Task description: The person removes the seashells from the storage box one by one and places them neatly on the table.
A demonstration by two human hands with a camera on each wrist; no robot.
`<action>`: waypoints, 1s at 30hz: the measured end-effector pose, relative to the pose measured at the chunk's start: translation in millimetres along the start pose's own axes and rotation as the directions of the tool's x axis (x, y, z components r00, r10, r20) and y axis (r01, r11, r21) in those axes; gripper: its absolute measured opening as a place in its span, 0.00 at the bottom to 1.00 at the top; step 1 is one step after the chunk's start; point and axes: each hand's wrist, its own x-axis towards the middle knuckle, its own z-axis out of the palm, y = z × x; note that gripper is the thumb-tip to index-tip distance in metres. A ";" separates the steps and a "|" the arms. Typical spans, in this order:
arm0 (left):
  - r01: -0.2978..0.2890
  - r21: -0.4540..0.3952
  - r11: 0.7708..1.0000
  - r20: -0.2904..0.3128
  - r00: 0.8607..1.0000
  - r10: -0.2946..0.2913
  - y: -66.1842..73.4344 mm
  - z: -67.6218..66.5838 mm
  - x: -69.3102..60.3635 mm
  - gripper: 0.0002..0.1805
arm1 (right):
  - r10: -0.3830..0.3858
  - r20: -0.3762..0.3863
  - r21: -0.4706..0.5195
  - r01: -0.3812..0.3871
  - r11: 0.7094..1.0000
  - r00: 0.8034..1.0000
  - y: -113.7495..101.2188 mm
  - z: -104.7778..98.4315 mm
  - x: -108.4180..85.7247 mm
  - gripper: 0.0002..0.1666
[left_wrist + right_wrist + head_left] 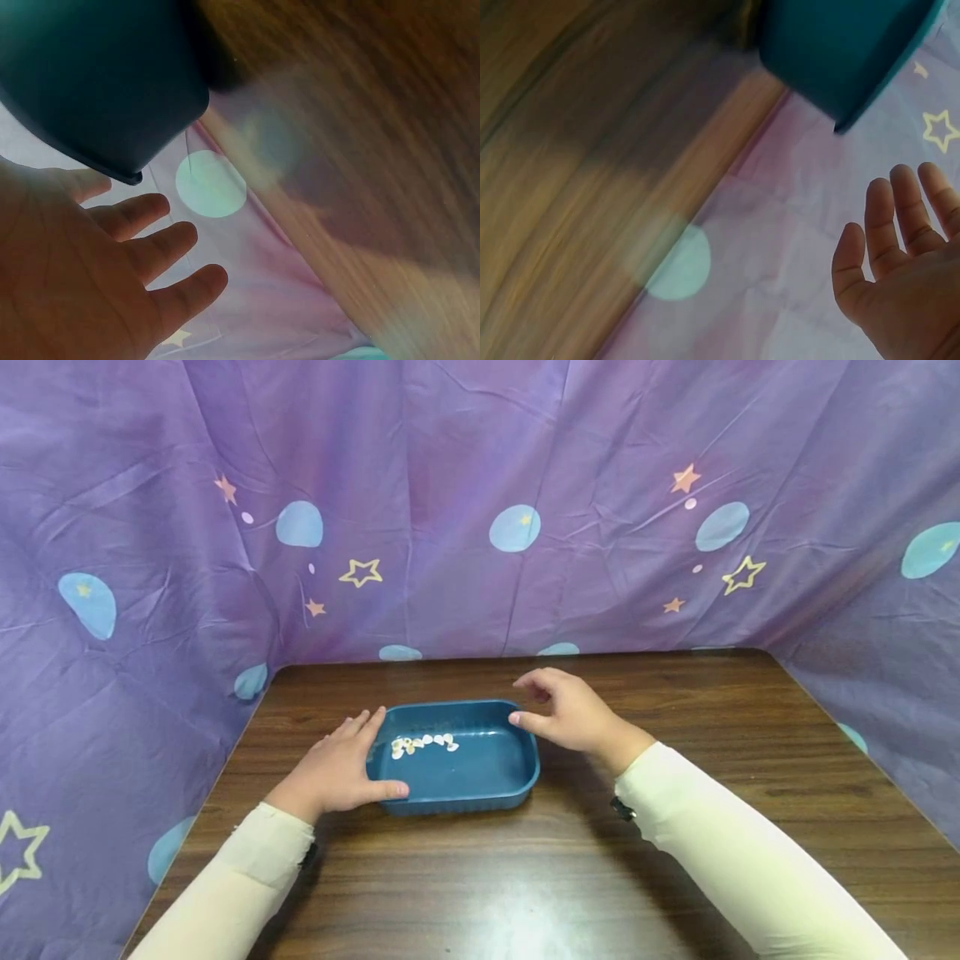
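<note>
A blue rectangular plastic tray (pixel 480 777) with rounded corners stands on the table. In its left half lie several small whitish pieces (pixel 427 740), some with yellowish-brown patches; they are too small for me to tell their kind. My left hand (pixel 341 770) is at the tray's left end, fingers spread, its thumb over the front rim. Around the right back corner is my right hand (pixel 573 710), fingers loosely bent, the thumb tip at the rim; whether it touches is unclear. Both wrist views show spread fingers (pixel 169 247) beside the tray's outer wall (pixel 832 52), nothing in either palm.
The brown wood-grain table (pixel 480 877) extends on all sides of the tray. A purple curtain (pixel 450 460) with stars and blue shapes hangs behind and along both sides. Dark straps or devices (pixel 622 803) show under the pale sleeves.
</note>
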 end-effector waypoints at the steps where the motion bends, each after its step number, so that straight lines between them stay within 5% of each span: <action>1: 0.002 0.002 1.000 0.001 1.000 -0.002 0.1 0.4 0.1 0.70 | -0.008 0.004 0.003 0.008 1.000 1.000 -1.6 2.9 1.4 0.28; 13: 0.035 -0.046 0.998 0.057 0.998 -0.032 4.9 3.4 5.2 0.75 | -0.062 0.032 0.008 0.062 0.998 0.998 -10.9 35.5 16.3 0.27; 30: 0.074 -0.133 0.988 0.098 0.993 -0.061 2.3 9.1 6.7 0.79 | -0.025 0.163 0.002 0.025 1.000 0.986 -25.8 61.8 36.4 0.25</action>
